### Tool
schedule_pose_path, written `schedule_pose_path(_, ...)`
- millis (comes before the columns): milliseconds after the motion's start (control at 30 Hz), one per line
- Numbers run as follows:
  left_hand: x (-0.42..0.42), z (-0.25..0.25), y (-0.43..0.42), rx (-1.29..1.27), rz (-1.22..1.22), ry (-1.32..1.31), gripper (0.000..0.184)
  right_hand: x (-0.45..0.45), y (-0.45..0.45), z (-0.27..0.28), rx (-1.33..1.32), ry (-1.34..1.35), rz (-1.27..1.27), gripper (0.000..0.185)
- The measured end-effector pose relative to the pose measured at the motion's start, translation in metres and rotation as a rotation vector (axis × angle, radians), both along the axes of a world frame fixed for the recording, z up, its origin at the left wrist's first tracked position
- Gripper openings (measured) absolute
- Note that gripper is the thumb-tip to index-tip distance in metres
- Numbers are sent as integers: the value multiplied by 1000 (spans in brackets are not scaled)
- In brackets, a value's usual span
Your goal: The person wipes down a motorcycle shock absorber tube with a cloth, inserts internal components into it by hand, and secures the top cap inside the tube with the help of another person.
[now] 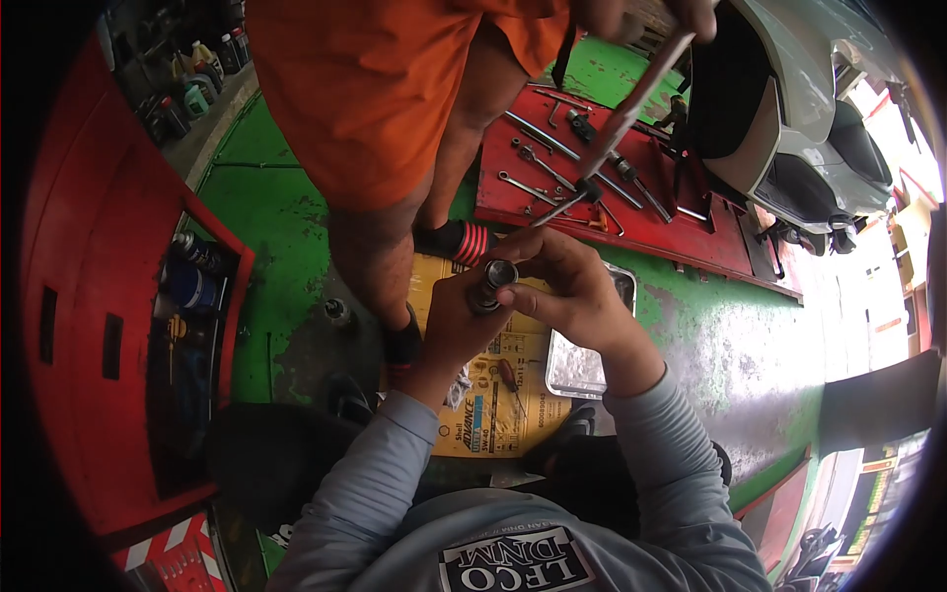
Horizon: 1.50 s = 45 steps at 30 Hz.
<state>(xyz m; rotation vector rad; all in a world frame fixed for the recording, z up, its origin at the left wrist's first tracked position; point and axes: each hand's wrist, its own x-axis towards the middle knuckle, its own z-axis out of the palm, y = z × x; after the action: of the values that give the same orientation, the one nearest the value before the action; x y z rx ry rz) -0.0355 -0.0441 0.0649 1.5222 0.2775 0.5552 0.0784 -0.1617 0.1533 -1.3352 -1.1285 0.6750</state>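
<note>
A short-looking metal tube [484, 299], seen nearly end-on with a dark ringed top, stands upright between my hands. My left hand [456, 326] is wrapped round it from the left. Against its upper rim rests the thumb of my right hand [567, 291], whose fingers curl round the far side. How far the tube reaches downward is hidden by my hands. Just beyond my right fingers a thin metal rod [558, 209] slants up to the right; I cannot tell whether my hand touches it. Below lies yellow cardboard [533, 419] with a red-handled screwdriver [507, 373] on it.
A co-worker in orange shorts [365, 99] stands close ahead, a hand [695, 18] on a long bar [641, 94]. Several tools lie on a red platform [631, 232] beside a scooter [789, 128]. A metal tray [577, 367] sits right, a red cabinet [109, 266] left.
</note>
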Motion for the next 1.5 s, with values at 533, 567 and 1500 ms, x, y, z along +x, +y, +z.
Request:
schedule_pose_path(533,4,-14,16,7,-142,-62,41,-9,-9,1,-29,184,3,32)
schedule_pose_path(567,5,-18,16,4,-143,-51,40,-9,-9,2,-39,183,7,31)
schedule_pose_path(1500,8,-45,27,-105,-280,-54,49,-22,-7,-7,10,173,-52,26)
